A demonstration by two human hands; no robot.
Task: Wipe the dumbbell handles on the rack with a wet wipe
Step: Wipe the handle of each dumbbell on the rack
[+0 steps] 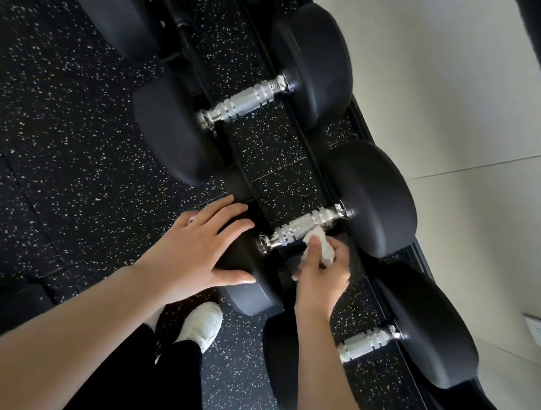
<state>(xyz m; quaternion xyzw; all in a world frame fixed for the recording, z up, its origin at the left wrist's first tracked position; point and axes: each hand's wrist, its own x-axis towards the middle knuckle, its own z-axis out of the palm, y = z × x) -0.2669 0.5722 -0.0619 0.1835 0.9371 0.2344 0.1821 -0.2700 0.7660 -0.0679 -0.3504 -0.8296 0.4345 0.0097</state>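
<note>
A wipe [319, 248] is pinched in the right grip [320, 270] and pressed to the near side of a handle [300, 229] on the rack [353, 263]. The left grip [198, 247], open, is laid flat on that dumbbell's near head [253, 296]. The wiping step appears underway; strokes along the whole bar seem called for next.

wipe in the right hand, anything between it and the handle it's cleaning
Nothing visible. The wipe in the right hand already touches the handle; the left hand rests aside on the dumbbell's head.
</note>
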